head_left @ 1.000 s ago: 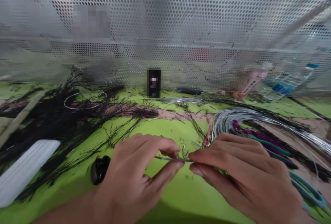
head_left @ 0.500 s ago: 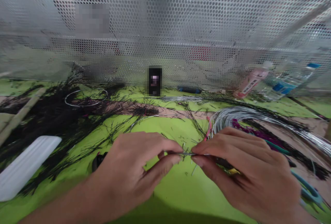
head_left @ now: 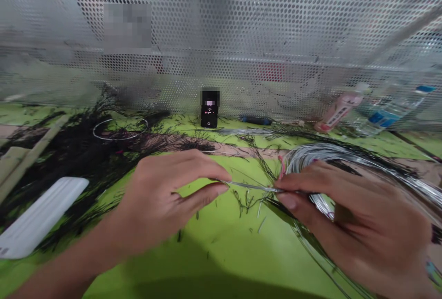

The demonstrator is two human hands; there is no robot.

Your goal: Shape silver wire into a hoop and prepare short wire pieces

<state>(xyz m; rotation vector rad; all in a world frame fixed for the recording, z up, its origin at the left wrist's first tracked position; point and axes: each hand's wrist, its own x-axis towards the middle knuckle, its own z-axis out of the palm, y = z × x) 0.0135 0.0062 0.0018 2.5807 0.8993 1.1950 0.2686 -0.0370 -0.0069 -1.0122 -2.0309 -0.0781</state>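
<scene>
A thin grey wire is stretched nearly level above the lime-green tabletop. My left hand pinches one end between thumb and forefinger. On the other side, my right hand grips the wire in the same way; whether it is one strand or several is too fine to tell. Short dark clippings lie on the table below the wire. Just behind my right hand rests a bundle of silvery wire bent into a loop, beside a small pink strip.
Tangled black wires cover the left side, with a white plastic bar in front. A phone stands against the perforated metal screen. A pink bottle, a clear bottle and a blue-black tool are at the back.
My hands have moved apart, so a longer stretch of wire shows between them. The left went left and up; the right went right and covers the scissors-like handles seen earlier.
</scene>
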